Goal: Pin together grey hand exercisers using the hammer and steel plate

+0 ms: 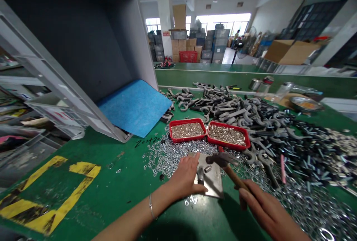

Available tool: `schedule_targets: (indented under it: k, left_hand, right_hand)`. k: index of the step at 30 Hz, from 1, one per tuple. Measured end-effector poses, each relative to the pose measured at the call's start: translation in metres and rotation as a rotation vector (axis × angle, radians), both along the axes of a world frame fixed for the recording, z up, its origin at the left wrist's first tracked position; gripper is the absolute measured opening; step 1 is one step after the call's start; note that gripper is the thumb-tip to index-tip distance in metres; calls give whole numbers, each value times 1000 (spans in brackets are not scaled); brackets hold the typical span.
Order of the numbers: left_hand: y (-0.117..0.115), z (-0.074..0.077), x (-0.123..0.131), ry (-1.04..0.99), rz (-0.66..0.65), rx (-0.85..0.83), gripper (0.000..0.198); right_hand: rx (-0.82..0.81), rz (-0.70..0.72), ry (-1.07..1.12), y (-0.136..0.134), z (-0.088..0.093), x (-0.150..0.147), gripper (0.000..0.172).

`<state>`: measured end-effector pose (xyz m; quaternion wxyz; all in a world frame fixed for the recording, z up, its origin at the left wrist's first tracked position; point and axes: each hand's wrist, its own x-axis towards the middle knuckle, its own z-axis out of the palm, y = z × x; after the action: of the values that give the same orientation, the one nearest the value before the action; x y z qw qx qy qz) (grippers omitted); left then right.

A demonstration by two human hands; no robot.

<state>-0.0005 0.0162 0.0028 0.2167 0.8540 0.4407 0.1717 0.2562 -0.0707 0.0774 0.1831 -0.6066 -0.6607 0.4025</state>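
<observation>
Green surface [92,192] in big room, boxes [182,44] stacked far back. Your right hand [258,200] wraps round wooden handle of hammer [233,176], its head over flat metal plate [214,188]. Your left hand [184,176] rests at plate's left side, thumb by small metal part [200,174] on plate; can't tell if you pinch it. Ridged metal piece [208,169] lies just beside. 2 red trays [188,140] of small metal bits sit behind plate. Shiny rings [164,161] lie all around.
</observation>
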Motion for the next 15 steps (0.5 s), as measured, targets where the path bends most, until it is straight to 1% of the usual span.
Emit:
schedule_targets:
  k: [2,4,5,6,8,9,10,11,12,13,14,15]
  left_hand:
    - [-3,-4,-2,-11,-10,-70,115]
    - [-3,-8,-2,-29,-20,-112,112]
    - [-2,-8,-3,-39,-21,-126,112]
    - [-1,-9,-3,-48,-19,-137,112]
    - [-1,-9,-4,-72,-5,-151,111]
    - [-4,-8,-4,-90,12,-152,110]
    - [-7,-7,-4,-116,35,-154,108]
    - [-12,-6,-3,-156,66,-160,105]
    - [-19,-4,-2,-210,102,-175,102]
    - [-26,-3,0,-276,137,-200,99]
    - [-33,-2,2,-346,158,-230,97]
    - [-40,-1,4,-409,165,-256,97]
  right_hand:
    - [85,-10,-24,6,2,-9,38]
    - [110,12,-62,13,-6,-15,37]
    - [77,29,-61,17,-14,-16,38]
    - [11,35,-47,19,-22,-15,41]
    - [-153,4,-12,22,-39,-8,51]
    - [-183,-25,-14,22,-47,-3,55]
    - [-139,-56,-45,22,-54,3,55]
    - [-21,-79,-99,23,-59,8,53]
    - [145,-86,-156,25,-63,11,50]
    - [315,-77,-198,27,-66,12,47]
    - [444,-48,-213,31,-68,10,47]
    - [505,2,-198,34,-68,6,48]
